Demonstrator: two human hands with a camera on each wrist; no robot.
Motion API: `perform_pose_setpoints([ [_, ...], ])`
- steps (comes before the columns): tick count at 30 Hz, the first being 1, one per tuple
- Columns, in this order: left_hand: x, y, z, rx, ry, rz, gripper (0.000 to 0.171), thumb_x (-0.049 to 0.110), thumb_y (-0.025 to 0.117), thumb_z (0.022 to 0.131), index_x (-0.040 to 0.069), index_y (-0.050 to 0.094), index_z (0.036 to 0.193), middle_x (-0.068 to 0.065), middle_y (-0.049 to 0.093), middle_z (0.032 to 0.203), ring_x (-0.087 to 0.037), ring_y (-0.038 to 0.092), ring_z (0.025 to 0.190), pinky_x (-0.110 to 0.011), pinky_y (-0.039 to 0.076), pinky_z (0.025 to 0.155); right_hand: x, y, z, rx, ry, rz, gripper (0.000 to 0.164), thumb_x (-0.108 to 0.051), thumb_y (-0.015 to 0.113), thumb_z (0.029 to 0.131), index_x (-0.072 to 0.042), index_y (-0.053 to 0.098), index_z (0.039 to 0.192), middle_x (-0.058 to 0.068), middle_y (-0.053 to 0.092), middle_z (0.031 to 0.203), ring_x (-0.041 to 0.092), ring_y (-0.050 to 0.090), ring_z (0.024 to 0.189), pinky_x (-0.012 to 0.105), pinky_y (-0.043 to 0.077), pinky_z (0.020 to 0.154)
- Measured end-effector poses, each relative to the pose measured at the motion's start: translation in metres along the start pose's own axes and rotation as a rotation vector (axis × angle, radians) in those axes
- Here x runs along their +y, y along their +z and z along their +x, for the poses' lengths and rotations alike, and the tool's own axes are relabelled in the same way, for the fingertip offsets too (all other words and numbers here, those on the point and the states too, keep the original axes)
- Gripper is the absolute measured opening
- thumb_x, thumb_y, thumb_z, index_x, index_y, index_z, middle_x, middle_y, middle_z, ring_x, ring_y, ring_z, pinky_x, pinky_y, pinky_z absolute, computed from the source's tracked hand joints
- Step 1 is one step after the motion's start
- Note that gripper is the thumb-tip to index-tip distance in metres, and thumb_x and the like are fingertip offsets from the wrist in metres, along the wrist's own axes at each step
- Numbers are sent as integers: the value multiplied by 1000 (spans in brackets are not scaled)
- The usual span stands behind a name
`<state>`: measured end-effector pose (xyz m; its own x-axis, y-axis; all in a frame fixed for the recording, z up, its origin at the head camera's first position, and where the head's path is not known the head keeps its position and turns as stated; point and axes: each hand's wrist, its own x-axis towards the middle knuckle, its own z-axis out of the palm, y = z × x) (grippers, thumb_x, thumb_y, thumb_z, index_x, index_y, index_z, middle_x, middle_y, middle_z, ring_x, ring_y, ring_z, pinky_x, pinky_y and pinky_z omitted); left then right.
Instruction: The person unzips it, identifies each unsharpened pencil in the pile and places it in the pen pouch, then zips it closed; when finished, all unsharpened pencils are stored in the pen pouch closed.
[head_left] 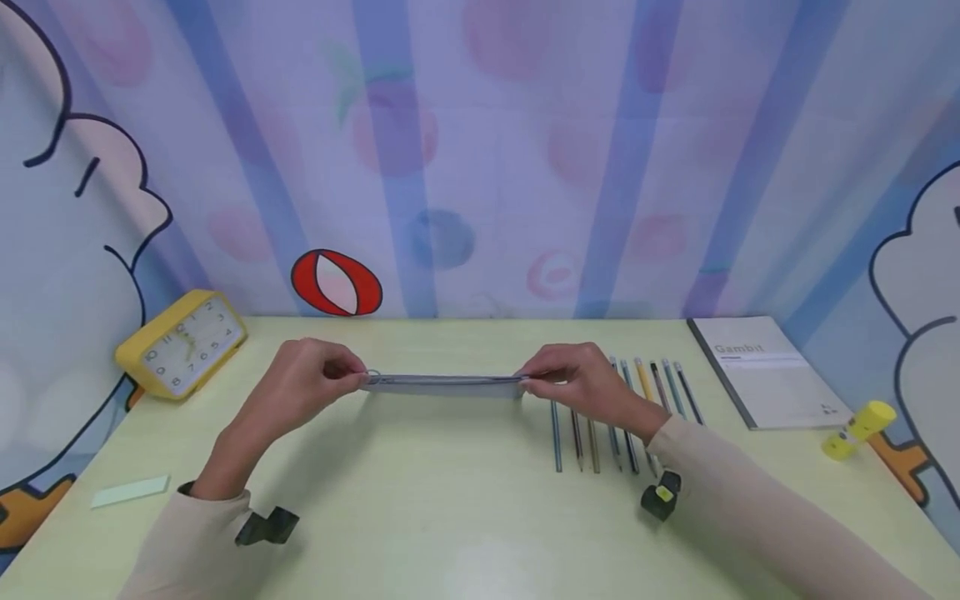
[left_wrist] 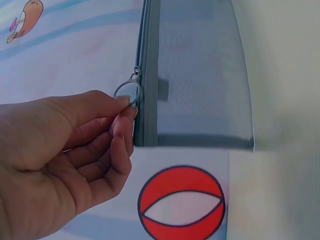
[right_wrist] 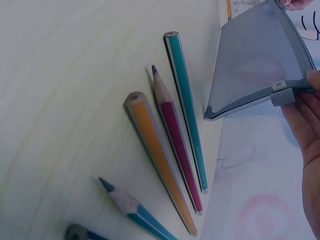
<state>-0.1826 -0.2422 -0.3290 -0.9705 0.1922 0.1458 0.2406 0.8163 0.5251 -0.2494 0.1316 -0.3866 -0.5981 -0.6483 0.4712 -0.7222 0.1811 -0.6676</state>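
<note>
You held a grey mesh pouch [head_left: 446, 387] stretched level above the desk [head_left: 450, 500], one end in each hand, with its zipper [left_wrist: 149, 75] running along the upper edge. Your left hand [head_left: 300, 385] had the pouch's left end: the thumb and forefinger were pinching the pull ring [left_wrist: 129, 81] against that edge, while the other fingers were curled in beneath. Your right hand [head_left: 581, 383] pinched the right end between thumb and fingers, next to a small tab [right_wrist: 283, 97] and a label [right_wrist: 278, 85] that seemed to read 38.

Below and around your right hand and forearm, a group of pencils [head_left: 557, 437] lay on the desk, apart from the pouch. Close up, the teal and orange ones showed flat ends, the maroon one a sharpened point.

Farther right lay a notebook [head_left: 772, 375] marked "Gambit", with a yellow cylinder [head_left: 858, 430] near its lower corner. To your left stood a yellow clock [head_left: 182, 346], tilted back, and nearer you lay a pale green strip [head_left: 130, 492].
</note>
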Motion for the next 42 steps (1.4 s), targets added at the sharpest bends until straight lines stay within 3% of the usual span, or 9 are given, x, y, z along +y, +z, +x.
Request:
perform_pose_setpoints([
  [11, -36, -14, -14, 77, -94, 54, 9, 14, 75, 90, 7, 78, 95, -7, 76, 86, -16, 64, 74, -27, 52, 64, 4, -6, -2, -37, 3, -47, 15, -7, 69, 94, -8, 77, 106, 6, 76, 98, 11, 71, 83, 27, 60, 74],
  [17, -37, -10, -12, 83, -119, 64, 10, 12, 75, 88, 4, 78, 94, -6, 76, 82, -16, 63, 71, -27, 51, 61, 4, -8, 4, -30, 3, -80, 13, -9, 70, 94, -7, 78, 104, 4, 76, 95, 9, 70, 80, 26, 59, 73],
  [23, -27, -14, -11, 60, -168, 48, 13, 17, 75, 89, 6, 79, 95, -7, 76, 83, -17, 63, 73, -29, 52, 65, 2, -5, 7, -19, 56, -61, 11, -12, 72, 93, -10, 78, 101, 2, 75, 92, 11, 71, 79, 26, 60, 74],
  [28, -16, -9, -11, 50, -89, 27, 11, 19, 77, 89, 11, 79, 96, -3, 77, 86, -15, 65, 76, -28, 53, 67, 2, -5, 7, -9, 88, -49, 11, -11, 72, 92, -15, 78, 101, -2, 74, 91, 9, 72, 79, 27, 60, 74],
  [33, -11, 5, -10, 85, 38, 119, 6, 10, 80, 85, 10, 79, 91, -1, 71, 84, -15, 62, 76, -24, 51, 64, 2, -5, 7, 5, 84, -40, 11, -11, 72, 92, -15, 78, 100, -1, 75, 91, 9, 72, 79, 27, 61, 75],
  [37, -9, 10, -8, 85, 62, 180, 6, 6, 81, 83, 8, 80, 89, -3, 69, 83, -15, 59, 76, -25, 50, 64, 3, -5, 7, 11, 82, -35, 11, -10, 72, 92, -15, 78, 100, -1, 75, 91, 10, 73, 80, 28, 61, 75],
  [42, -10, 7, -10, 82, 92, 191, 6, 6, 81, 82, 8, 80, 87, -1, 69, 79, -13, 57, 71, -23, 48, 61, 3, -4, 7, 16, 86, -18, 12, -9, 72, 93, -15, 78, 101, 1, 75, 92, 10, 73, 80, 28, 61, 75],
])
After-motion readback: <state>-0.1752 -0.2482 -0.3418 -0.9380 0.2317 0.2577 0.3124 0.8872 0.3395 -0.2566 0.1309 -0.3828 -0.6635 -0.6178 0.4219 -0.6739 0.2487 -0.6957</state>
